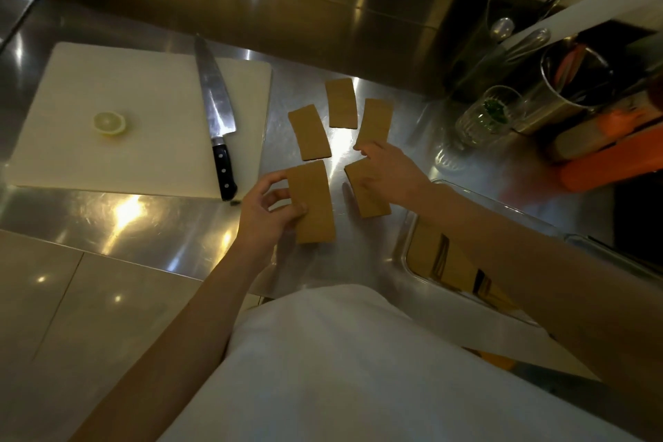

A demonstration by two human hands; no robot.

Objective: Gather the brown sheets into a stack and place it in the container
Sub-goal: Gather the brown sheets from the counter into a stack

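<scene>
Stainless steel counter [150, 226] is bearing five brown sheets [342, 102] lying apart; the left hand [267, 212] is pinching the nearest sheet [312, 203], the right hand [389, 169] is resting with spread fingers on two others, beside the clear container [462, 269], while a knife [215, 108] is lying on the cutting board [107, 82]

A white cutting board [107, 140] lies on the steel desk [143, 219] at the far left. On it sits a lemon slice [109, 123], and a black-handled chef's knife [215, 118] rests along its right edge, blade pointing away. At the far right stand a clear glass [488, 117] holding something green and a metal utensil canister [570, 90].
</scene>
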